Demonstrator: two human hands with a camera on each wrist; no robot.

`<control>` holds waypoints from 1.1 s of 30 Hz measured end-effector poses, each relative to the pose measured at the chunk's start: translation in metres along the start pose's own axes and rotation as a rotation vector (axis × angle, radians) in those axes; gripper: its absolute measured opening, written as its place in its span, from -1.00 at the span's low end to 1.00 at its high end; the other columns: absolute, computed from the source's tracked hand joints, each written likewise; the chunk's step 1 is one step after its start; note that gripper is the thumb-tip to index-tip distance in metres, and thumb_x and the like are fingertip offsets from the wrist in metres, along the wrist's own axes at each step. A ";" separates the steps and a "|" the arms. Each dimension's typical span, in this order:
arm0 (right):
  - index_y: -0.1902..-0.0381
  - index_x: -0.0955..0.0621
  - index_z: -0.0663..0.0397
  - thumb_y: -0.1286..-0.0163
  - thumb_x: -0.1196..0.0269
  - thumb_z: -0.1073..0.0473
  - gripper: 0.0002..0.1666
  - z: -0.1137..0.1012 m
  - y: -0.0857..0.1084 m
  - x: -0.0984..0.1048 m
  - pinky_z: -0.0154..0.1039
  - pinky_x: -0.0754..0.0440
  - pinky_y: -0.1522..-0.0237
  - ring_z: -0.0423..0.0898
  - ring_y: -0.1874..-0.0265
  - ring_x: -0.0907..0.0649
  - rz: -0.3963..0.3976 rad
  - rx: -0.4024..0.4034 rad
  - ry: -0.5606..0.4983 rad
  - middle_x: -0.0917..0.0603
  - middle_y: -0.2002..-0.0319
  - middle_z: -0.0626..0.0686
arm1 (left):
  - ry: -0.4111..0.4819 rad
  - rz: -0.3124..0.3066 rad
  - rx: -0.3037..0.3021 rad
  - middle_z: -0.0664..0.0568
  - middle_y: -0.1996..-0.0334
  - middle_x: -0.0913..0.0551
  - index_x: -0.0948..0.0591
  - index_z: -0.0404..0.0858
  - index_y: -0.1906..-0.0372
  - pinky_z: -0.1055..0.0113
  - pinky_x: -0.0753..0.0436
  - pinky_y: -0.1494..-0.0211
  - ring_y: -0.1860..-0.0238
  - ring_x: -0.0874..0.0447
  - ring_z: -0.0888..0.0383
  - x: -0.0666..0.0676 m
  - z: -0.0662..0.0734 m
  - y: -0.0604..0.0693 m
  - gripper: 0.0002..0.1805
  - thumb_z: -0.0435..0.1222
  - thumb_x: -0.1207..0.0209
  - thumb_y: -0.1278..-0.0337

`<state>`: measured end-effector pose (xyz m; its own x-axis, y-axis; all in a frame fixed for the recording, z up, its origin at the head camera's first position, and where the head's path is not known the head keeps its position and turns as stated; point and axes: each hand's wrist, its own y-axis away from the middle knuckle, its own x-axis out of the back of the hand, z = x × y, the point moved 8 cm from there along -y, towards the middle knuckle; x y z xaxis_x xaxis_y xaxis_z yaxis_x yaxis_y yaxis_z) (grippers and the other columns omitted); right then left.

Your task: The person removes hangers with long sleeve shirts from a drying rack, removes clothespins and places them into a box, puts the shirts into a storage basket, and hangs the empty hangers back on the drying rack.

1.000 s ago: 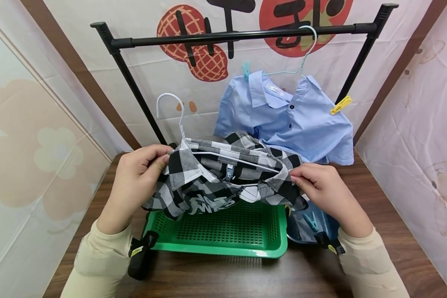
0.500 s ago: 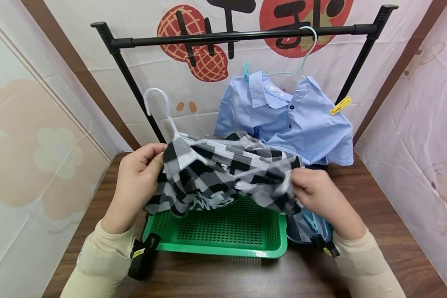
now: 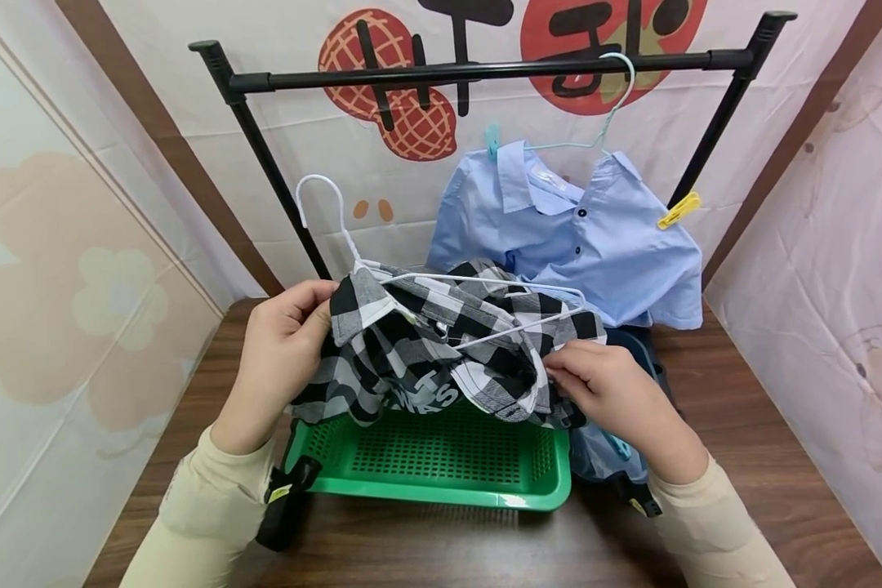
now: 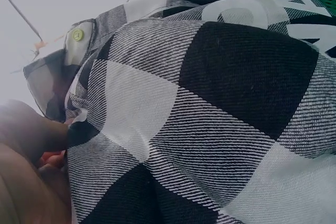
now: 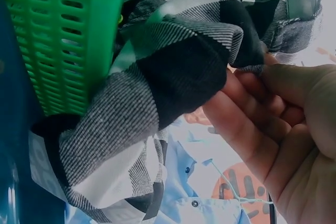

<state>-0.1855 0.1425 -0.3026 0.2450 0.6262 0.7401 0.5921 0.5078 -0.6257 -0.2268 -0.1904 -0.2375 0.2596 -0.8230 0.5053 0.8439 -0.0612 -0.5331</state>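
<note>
A black, grey and white checked shirt [image 3: 478, 314] is held up above the green basket [image 3: 441, 490]. My left hand [image 3: 282, 359] pinches it near the collar on the left, beside a white wire hanger [image 3: 341, 216]. The hanger's left part goes into the shirt, while its right end shows outside, over the collar. With thumb and fingers my right hand [image 3: 617, 392] pinches the shirt's right side, below that hanger end. In the right wrist view the fingers hold a fold of the checked cloth [image 5: 184, 72]. Checked cloth fills most of the left wrist view.
Behind stands a black rack bar [image 3: 441, 75]. From it a light blue shirt [image 3: 529, 237] hangs on a pale blue hanger, with a yellow clothespin [image 3: 679, 211] and a blue clothespin [image 3: 492, 142]. A blue container [image 3: 610, 457] sits right of the basket on the wooden table [image 3: 441, 547].
My right hand has moved left and slightly down with the shirt's right side. The hanger's right end, earlier inside the collar, now shows outside it. The hanger's hook has shifted slightly left and up.
</note>
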 end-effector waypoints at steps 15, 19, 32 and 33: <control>0.23 -0.73 0.01 -0.26 -0.42 0.41 -0.79 -0.001 -0.001 -0.011 -0.35 -0.56 0.41 -0.34 0.43 -0.53 -0.033 0.006 0.000 -0.65 0.36 -0.16 | 0.000 -0.017 -0.052 0.07 0.41 -0.72 -0.79 -0.16 0.17 0.50 -0.42 0.40 0.45 -0.51 0.29 -0.009 0.011 0.001 -0.89 -0.29 -0.26 -0.41; 0.25 -0.72 -0.01 -0.28 -0.41 0.40 -0.81 -0.001 0.000 -0.014 -0.33 -0.57 0.39 -0.34 0.42 -0.53 -0.056 0.005 -0.007 -0.64 0.36 -0.17 | 0.006 -0.031 -0.069 0.07 0.37 -0.74 -0.79 -0.16 0.17 0.50 -0.43 0.39 0.45 -0.51 0.28 -0.012 0.014 0.001 -0.89 -0.31 -0.26 -0.40; 0.17 -0.71 -0.09 -0.41 -0.37 0.22 -0.91 0.000 -0.001 -0.028 -0.32 -0.57 0.32 -0.35 0.39 -0.51 -0.235 -0.068 0.011 -0.61 0.29 -0.22 | -0.017 -0.081 -0.093 0.13 0.42 -0.70 -0.77 -0.13 0.17 0.45 -0.42 0.44 0.49 -0.49 0.24 -0.019 0.011 0.002 -0.89 -0.34 -0.25 -0.40; 0.16 -0.71 -0.09 -0.42 -0.37 0.21 -0.91 0.000 -0.001 -0.028 -0.32 -0.58 0.31 -0.35 0.38 -0.51 -0.242 -0.068 0.009 -0.62 0.28 -0.22 | -0.019 -0.083 -0.095 0.13 0.42 -0.71 -0.77 -0.13 0.16 0.45 -0.43 0.44 0.49 -0.49 0.24 -0.019 0.011 0.002 -0.89 -0.34 -0.26 -0.40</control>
<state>-0.1930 0.1241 -0.3225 0.0963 0.4863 0.8685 0.6849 0.6008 -0.4123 -0.2248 -0.1683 -0.2405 0.2001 -0.8022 0.5625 0.8150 -0.1824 -0.5500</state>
